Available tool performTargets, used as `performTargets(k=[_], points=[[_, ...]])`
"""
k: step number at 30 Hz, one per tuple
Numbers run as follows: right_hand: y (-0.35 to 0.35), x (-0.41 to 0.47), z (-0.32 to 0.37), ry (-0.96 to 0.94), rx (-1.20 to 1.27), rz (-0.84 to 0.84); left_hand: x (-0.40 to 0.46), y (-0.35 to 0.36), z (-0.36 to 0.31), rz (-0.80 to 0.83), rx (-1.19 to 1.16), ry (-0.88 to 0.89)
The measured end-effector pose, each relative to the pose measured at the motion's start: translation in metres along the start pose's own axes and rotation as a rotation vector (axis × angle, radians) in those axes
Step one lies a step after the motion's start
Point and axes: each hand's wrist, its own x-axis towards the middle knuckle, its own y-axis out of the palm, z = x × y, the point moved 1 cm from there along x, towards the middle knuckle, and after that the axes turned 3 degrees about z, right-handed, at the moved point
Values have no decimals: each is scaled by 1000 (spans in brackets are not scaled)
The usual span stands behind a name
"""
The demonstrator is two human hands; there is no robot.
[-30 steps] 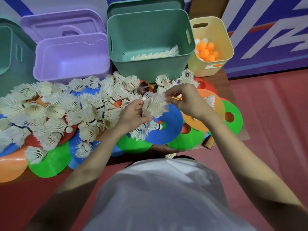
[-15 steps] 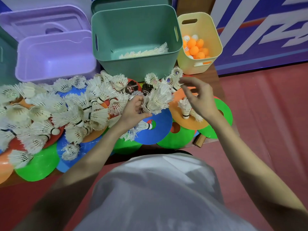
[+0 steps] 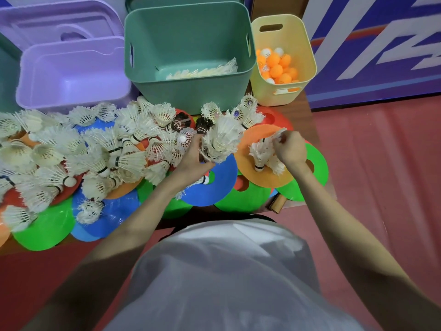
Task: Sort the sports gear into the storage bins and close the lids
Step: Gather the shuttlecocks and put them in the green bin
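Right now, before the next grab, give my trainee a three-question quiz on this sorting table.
1. True or false: the green bin already holds some shuttlecocks.
2. Which bin holds the ping-pong balls? A) the purple bin B) the yellow bin C) the green bin
3. Fill in: the left hand grips a bunch of shuttlecocks, while the right hand pinches the feathers of a shuttlecock over the ______ disc.

Key: 1 true; 2 B; 3 orange.
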Motion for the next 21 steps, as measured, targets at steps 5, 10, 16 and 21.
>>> performTargets(k=[5,10,16,21], points=[[-17,-17,13,-293,69,-223,2,-2,8,-6,34,-53],[-45,-49,43,-610,342,-224,1,-8,10,-27,168,-96],[-40,-52,52,-839,162,-73,2,-9,5,-6,199,-18],[-38,-51,57,-842,122,29,2,-5,-3,14,178,28]])
